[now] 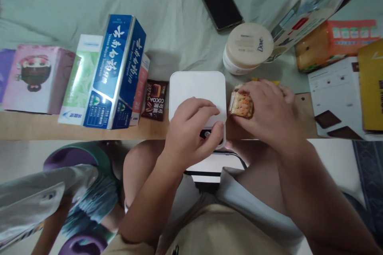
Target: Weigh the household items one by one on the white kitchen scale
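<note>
A white kitchen scale (196, 87) with a dark panel at its near edge lies on the wooden edge strip. My left hand (194, 131) rests over its near right part, fingers apart and holding nothing, partly covering the panel. To the right of the scale, my right hand (266, 107) curls over a small clear snack packet (243, 104) with biscuit-coloured contents, gripping it low at the strip. Something yellow shows behind that hand, mostly hidden. Left of the scale lies a brown cocoa snack packet (154, 99).
Left stand a blue toothpaste box (109, 71), a green-white box (80, 79) and a pink box (42, 79). Behind are a phone (220, 4), a Dove jar (248, 48) and a large bottle (308, 12). Orange packaging (344, 36) lies right. Another person sits at lower left.
</note>
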The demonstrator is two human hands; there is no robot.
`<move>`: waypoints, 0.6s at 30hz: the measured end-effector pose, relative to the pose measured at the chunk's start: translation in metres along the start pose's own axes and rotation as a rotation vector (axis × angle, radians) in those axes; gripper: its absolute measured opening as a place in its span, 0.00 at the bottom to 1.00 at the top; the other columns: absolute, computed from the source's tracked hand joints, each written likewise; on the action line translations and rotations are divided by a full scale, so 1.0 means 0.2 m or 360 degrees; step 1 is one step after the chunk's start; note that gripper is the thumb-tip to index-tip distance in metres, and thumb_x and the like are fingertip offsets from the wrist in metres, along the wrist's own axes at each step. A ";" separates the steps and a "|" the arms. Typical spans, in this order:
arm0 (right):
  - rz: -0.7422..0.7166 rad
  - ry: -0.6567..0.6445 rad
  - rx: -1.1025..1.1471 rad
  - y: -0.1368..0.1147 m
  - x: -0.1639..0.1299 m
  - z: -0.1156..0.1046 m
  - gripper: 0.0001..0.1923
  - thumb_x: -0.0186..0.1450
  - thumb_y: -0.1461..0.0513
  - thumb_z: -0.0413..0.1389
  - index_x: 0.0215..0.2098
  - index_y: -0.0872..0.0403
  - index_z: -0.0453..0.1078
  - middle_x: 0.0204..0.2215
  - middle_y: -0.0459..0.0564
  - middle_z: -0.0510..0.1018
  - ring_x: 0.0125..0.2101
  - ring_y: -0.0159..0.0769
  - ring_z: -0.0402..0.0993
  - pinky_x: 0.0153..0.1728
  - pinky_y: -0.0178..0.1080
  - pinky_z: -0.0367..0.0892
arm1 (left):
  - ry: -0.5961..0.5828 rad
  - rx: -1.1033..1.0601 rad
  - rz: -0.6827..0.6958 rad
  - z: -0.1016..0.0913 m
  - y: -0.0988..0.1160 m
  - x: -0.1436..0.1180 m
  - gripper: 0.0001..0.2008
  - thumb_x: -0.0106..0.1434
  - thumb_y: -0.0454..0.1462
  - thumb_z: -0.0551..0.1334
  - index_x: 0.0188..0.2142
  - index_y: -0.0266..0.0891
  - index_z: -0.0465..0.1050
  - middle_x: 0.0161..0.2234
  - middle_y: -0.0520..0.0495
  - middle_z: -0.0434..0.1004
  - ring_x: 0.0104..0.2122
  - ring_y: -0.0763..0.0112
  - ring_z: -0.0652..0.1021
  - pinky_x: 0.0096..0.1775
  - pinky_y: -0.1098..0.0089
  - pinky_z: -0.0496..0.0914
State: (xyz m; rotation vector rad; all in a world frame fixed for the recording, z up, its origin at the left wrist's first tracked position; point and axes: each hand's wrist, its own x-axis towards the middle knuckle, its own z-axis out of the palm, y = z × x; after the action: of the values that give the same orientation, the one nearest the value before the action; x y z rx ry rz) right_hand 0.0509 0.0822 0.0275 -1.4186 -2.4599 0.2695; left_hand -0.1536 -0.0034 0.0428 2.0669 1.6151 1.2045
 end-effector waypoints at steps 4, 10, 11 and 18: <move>-0.0041 0.0197 0.0034 0.01 0.00 -0.02 0.25 0.61 0.60 0.64 0.56 0.48 0.70 0.59 0.60 0.80 0.61 0.61 0.76 0.63 0.66 0.68 | 0.0029 -0.0009 -0.0010 -0.01 0.00 0.00 0.04 0.71 0.34 0.62 0.44 0.41 0.76 0.44 0.42 0.85 0.46 0.61 0.84 0.52 0.58 0.81; -0.0323 0.0464 0.0261 -0.08 0.00 -0.03 0.26 0.64 0.56 0.63 0.59 0.47 0.67 0.61 0.62 0.76 0.62 0.55 0.77 0.62 0.59 0.74 | 0.0038 -0.0091 -0.0086 -0.03 0.00 0.00 0.06 0.71 0.35 0.62 0.47 0.41 0.74 0.46 0.43 0.85 0.47 0.62 0.84 0.48 0.61 0.80; -0.0338 0.0436 0.0285 -0.10 0.00 -0.03 0.25 0.65 0.56 0.62 0.59 0.46 0.67 0.62 0.62 0.75 0.63 0.55 0.76 0.62 0.58 0.74 | 0.0043 -0.0091 -0.0092 -0.03 0.00 0.00 0.06 0.71 0.35 0.62 0.47 0.41 0.74 0.45 0.44 0.85 0.47 0.62 0.84 0.48 0.61 0.80; -0.0416 0.0266 0.0415 -0.24 0.03 0.03 0.23 0.68 0.59 0.63 0.61 0.46 0.70 0.69 0.63 0.68 0.69 0.54 0.70 0.65 0.57 0.74 | 0.0204 0.0030 -0.0220 -0.05 -0.02 0.00 0.04 0.72 0.34 0.60 0.39 0.42 0.73 0.37 0.48 0.84 0.39 0.65 0.82 0.44 0.63 0.78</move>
State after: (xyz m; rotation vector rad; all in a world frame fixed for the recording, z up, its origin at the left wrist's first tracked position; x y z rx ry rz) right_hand 0.0073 0.0625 0.0381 -0.9624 -2.3387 0.3807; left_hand -0.1633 -0.0051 0.0474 1.8879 1.8005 1.3007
